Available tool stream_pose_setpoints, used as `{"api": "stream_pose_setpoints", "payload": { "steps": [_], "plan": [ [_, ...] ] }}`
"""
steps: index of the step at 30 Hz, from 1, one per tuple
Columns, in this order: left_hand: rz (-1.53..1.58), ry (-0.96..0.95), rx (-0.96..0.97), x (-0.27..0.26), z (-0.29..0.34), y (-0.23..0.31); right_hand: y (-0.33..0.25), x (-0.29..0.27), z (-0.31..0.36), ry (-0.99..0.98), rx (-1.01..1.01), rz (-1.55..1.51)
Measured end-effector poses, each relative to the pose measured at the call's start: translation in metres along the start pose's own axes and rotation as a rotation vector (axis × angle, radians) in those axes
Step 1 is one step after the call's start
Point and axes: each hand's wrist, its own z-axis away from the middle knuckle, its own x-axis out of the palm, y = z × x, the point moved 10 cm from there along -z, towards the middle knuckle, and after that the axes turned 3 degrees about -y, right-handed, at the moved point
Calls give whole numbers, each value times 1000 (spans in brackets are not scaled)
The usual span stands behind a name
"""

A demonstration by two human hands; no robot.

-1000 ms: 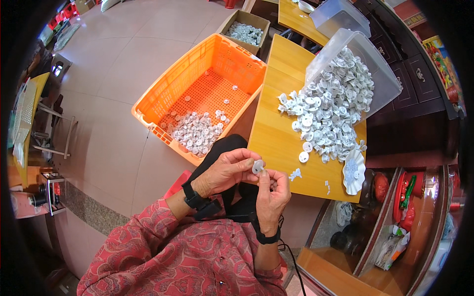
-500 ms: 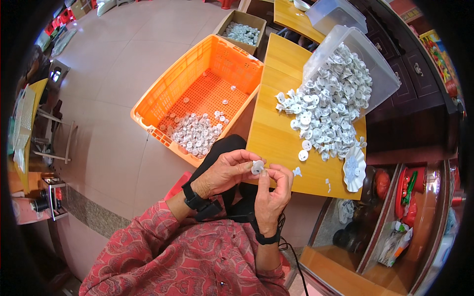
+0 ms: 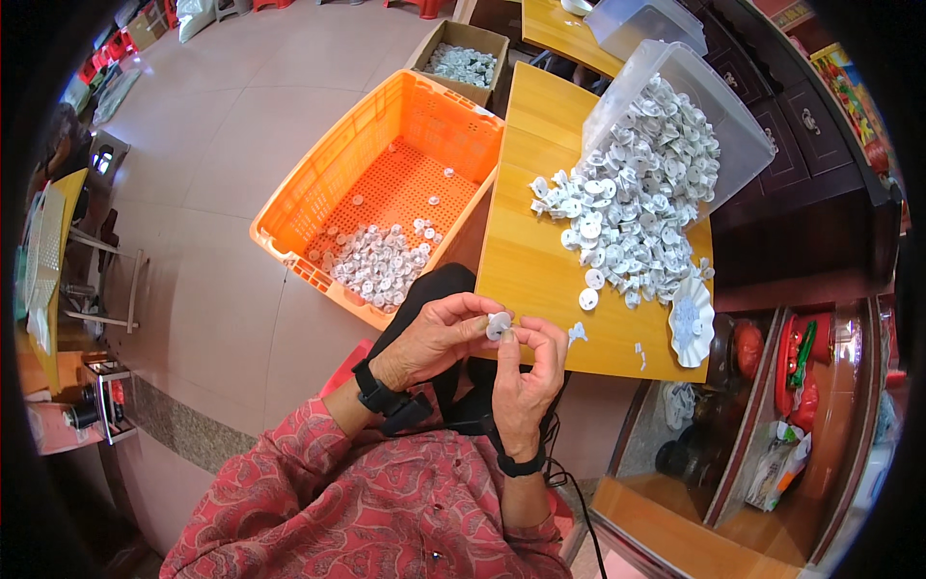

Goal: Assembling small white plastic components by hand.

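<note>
Between my two hands, just off the near left edge of the yellow wooden table (image 3: 540,125), is a small round white plastic part (image 3: 497,325). My left hand (image 3: 439,343) pinches it between thumb and fingers from the left. With thumb and fingertips my right hand (image 3: 529,372) grips its other side. A large heap of similar white plastic parts (image 3: 637,212) spills across the table from a tipped clear plastic bin (image 3: 743,154). Near the table's front edge lie a few small white scraps (image 3: 577,333) and a white fluted dish (image 3: 702,352) holding tiny pale pieces.
Left of the table stands an orange plastic crate (image 3: 323,159) with many white parts in it. Behind it, a cardboard box (image 3: 492,43) holds more small pieces. An open-shelved cabinet (image 3: 656,511) is at the lower right, and a dark drawer cabinet (image 3: 805,183) at the right.
Both hands stay together on the same part, which has turned slightly between my fingers. The whole view has shifted a little.
</note>
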Motion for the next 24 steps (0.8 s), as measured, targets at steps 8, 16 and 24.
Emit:
{"api": "stream_pose_setpoints", "payload": {
  "steps": [8,16,24],
  "plan": [
    [-36,-1,13,0,0,1,2,0,-1,1,10,8],
    [-68,22,22,-4,1,3,0,2,-2,-14,6,9],
    [-54,26,25,-3,0,3,-6,4,-1,-25,-45,41]
  ]
}}
